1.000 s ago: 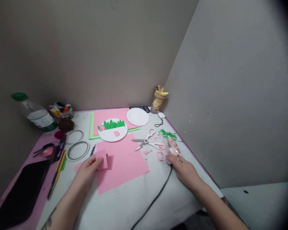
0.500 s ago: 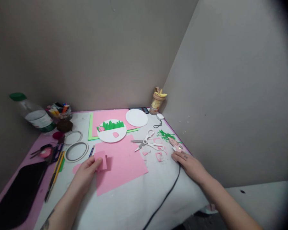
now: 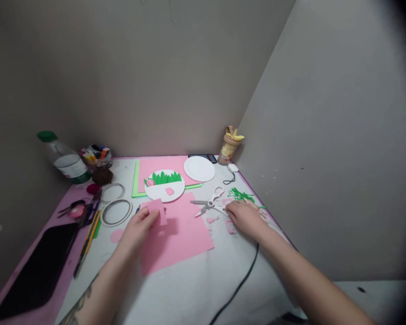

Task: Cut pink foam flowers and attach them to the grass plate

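Observation:
In the head view, my left hand (image 3: 144,225) pinches a small folded-looking piece of pink paper (image 3: 158,212) above a larger pink sheet (image 3: 179,243). My right hand (image 3: 245,219) reaches down over the lower handle of white-handled scissors (image 3: 209,204). Its fingertips are partly hidden, so I cannot tell whether they grip the handle. The scissors lie with blades apart, pointing left over the sheet's corner. Pink scraps (image 3: 212,220) lie around the right hand. Behind the left hand, a white disc (image 3: 160,193) carries green grass-like cutouts (image 3: 167,178) and pink petal shapes (image 3: 169,191).
A plain white disc (image 3: 199,169), a cup (image 3: 229,146) and green scraps (image 3: 240,195) stand or lie behind. To the left are tape rolls (image 3: 117,212), a bottle (image 3: 67,162), a pen pot (image 3: 99,155), cutters (image 3: 88,243) and a black slab (image 3: 37,271). A black cable (image 3: 238,286) crosses the front.
My right hand has moved left from the pink object with the cable to the scissors' handle. My left hand still holds the pink piece, now slightly higher. The view has shifted a little.

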### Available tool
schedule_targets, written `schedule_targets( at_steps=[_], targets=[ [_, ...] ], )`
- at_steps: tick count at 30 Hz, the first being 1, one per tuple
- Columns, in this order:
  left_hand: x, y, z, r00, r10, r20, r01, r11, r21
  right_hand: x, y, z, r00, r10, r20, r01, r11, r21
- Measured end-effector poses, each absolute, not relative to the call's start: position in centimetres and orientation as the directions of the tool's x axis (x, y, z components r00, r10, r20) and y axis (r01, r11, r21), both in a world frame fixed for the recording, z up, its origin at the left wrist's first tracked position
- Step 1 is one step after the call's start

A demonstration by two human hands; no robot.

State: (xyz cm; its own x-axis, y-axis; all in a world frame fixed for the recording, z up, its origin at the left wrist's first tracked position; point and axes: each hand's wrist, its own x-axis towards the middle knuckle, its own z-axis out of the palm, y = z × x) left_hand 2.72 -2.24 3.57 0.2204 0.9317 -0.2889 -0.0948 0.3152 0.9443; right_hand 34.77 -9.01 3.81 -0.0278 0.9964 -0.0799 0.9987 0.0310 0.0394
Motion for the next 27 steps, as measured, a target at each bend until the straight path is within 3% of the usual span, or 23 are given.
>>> schedule_targets(
  at_steps=[8,14,15,17,19,21,24,27],
  targets=[
    [3.5,-1.6,0.7,0.113,0.986,-0.124,-0.012,0.126,0.992,34.8,-5.3,2.3,-0.09,0.984,-0.152,0.994,0.098,0.045],
    [3.0,-1.5,-0.6,0.073,0.99,-0.121,-0.022,0.123,0.992,36.6,-5.0,2.9,-0.072,0.984,-0.166,0.997,0.071,-0.01],
    [2.9,-1.5,-0.6,0.065,0.989,-0.133,-0.029,0.135,0.99,37.0,-5.0,3.1,-0.077,0.987,-0.144,0.995,0.067,-0.076],
    [3.0,-1.5,-0.7,0.064,0.986,-0.155,-0.04,0.157,0.987,37.9,-5.1,3.4,-0.075,0.995,-0.071,0.944,0.048,-0.326],
    [3.0,-1.4,-0.6,0.065,0.984,-0.168,-0.04,0.171,0.984,38.5,-5.4,3.6,-0.008,1.0,0.005,0.766,0.009,-0.643],
    [3.0,-1.4,-0.6,0.06,0.982,-0.178,-0.028,0.18,0.983,38.6,-5.7,3.7,0.097,0.995,0.024,0.521,-0.03,-0.853],
    [3.0,-1.5,-0.6,0.053,0.981,-0.188,-0.023,0.189,0.982,38.2,-6.4,4.2,0.207,0.978,0.002,0.26,-0.053,-0.964],
    [2.9,-1.6,-0.7,0.07,0.982,-0.176,-0.046,0.179,0.983,37.7,-6.9,4.9,0.234,0.972,-0.004,0.192,-0.05,-0.98]
  ],
)
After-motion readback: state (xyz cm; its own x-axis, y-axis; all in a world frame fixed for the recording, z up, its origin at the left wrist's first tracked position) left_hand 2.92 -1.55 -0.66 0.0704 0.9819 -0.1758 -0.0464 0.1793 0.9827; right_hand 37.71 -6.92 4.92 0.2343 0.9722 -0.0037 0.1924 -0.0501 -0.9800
